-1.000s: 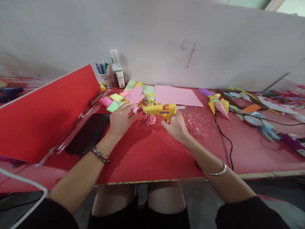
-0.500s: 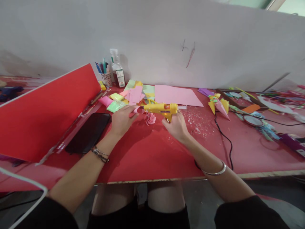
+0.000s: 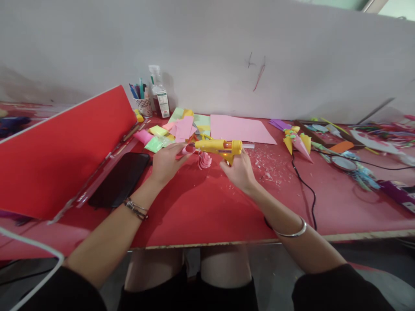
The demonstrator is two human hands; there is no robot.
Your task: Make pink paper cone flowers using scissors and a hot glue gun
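My right hand (image 3: 240,170) is closed round the handle of a yellow hot glue gun (image 3: 216,147), which points left with a small orange light showing on its side. My left hand (image 3: 167,164) pinches a curled strip of pink paper (image 3: 188,149). The gun's nozzle is at the strip's right end; whether it touches the paper I cannot tell. Just below the gun, a pink twirled paper piece (image 3: 204,160) rests on the red tabletop (image 3: 194,211).
A pink sheet (image 3: 241,128) and coloured scraps lie behind my hands. To the left are a black phone (image 3: 119,179) and a leaning red board (image 3: 71,151). A glass bottle (image 3: 161,97) and pen cup (image 3: 143,107) stand by the wall. A paper cone (image 3: 301,147) and black cord (image 3: 304,183) lie right.
Almost nothing differs. Both hands keep their holds, the glue gun stays level at the pink strip, and the view has shifted very slightly.
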